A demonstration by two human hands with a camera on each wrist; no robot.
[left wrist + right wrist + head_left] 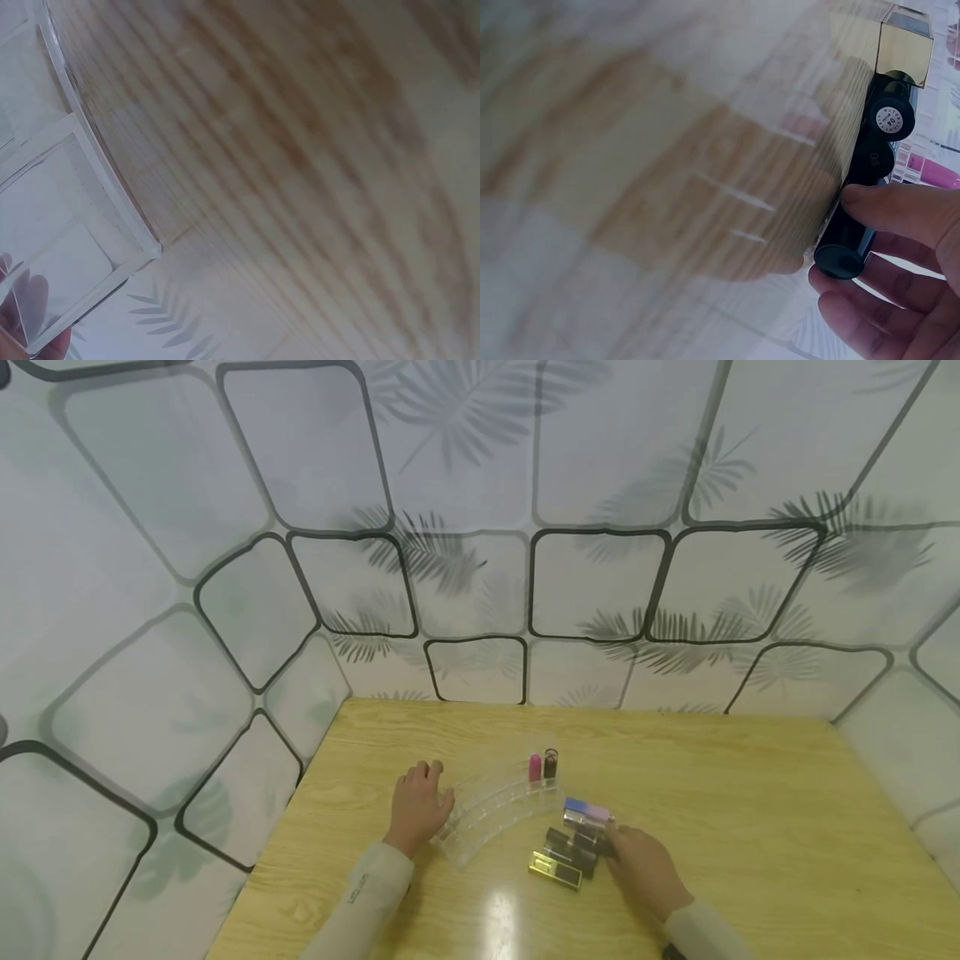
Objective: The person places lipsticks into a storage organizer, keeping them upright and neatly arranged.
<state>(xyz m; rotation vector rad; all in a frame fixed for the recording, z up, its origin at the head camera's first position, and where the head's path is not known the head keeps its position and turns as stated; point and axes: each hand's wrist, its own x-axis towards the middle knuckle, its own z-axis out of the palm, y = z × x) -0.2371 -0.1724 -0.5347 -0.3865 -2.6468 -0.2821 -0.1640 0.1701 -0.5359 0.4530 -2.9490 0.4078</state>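
A clear, curved lipstick organizer [498,802] with tiered slots lies on the table. My left hand [420,806] holds its left end; in the left wrist view, fingertips [56,346] show at a corner of its clear wall. A pink lipstick [535,767] and a dark tube [551,764] stand in slots at its right end. To its right, my right hand [641,868] grips a black lipstick tube [841,251], thumb on one side and fingers on the other. Beside that tube lie other black tubes [892,116], a gold lipstick [555,869] and a blue-and-pink tube [588,811].
The wood-grain table [750,810] meets a wall [480,585] with a leaf and outlined-block pattern at the back, and another patterned wall on the left. Light glares off the tabletop near the front.
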